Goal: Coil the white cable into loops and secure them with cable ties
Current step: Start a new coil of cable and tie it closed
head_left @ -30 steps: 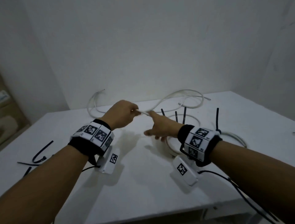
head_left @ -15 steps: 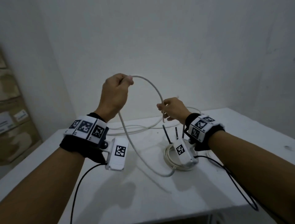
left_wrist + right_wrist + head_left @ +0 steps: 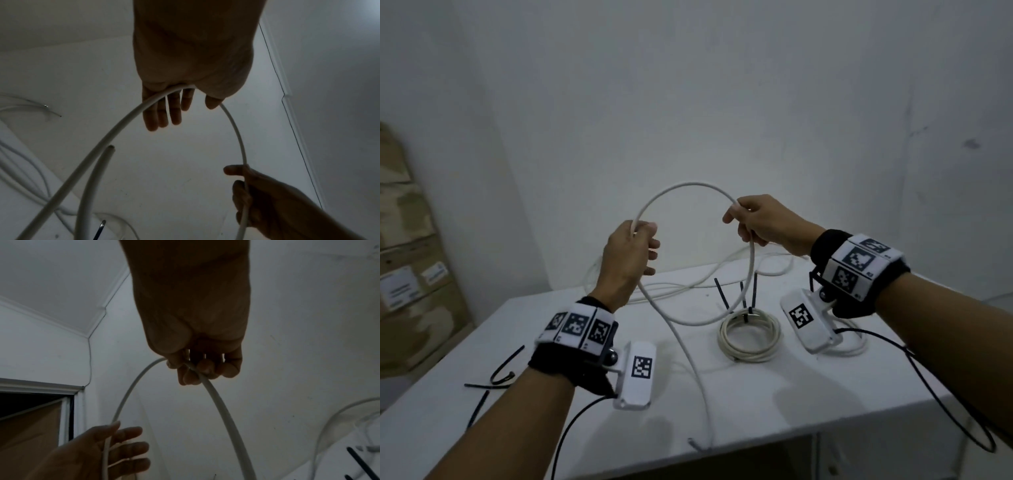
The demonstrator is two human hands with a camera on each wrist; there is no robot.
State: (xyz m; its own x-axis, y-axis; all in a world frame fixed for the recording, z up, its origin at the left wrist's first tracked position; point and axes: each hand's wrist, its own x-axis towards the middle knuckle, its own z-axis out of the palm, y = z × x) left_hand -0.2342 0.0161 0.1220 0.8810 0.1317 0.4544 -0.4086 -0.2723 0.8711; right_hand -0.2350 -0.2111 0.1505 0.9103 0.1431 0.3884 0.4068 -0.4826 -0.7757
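Observation:
The white cable [image 3: 688,185] forms one round loop in the air above the white table [image 3: 774,404]. My left hand [image 3: 647,240] holds the loop's left side, thumb pressing the cable [image 3: 236,129] against fairly straight fingers. My right hand [image 3: 738,219] grips the loop's right side with curled fingers, which the right wrist view shows wrapped round the cable [image 3: 216,399]. From the left hand a tail runs down to the table's front edge, where the cable end [image 3: 693,442] lies. Loose black cable ties [image 3: 500,377] lie at the table's left.
A finished white coil [image 3: 750,332] with black ties [image 3: 722,298] sticking up lies under the loop. Another coil [image 3: 854,347] is partly hidden behind the right wrist camera. More white cable [image 3: 688,284] lies at the table's back. Cardboard boxes [image 3: 407,274] stand at the left.
Both hands lifted the cable off the table. The left hand has since come down, the right hand has risen, and the arc between them has closed into a full loop.

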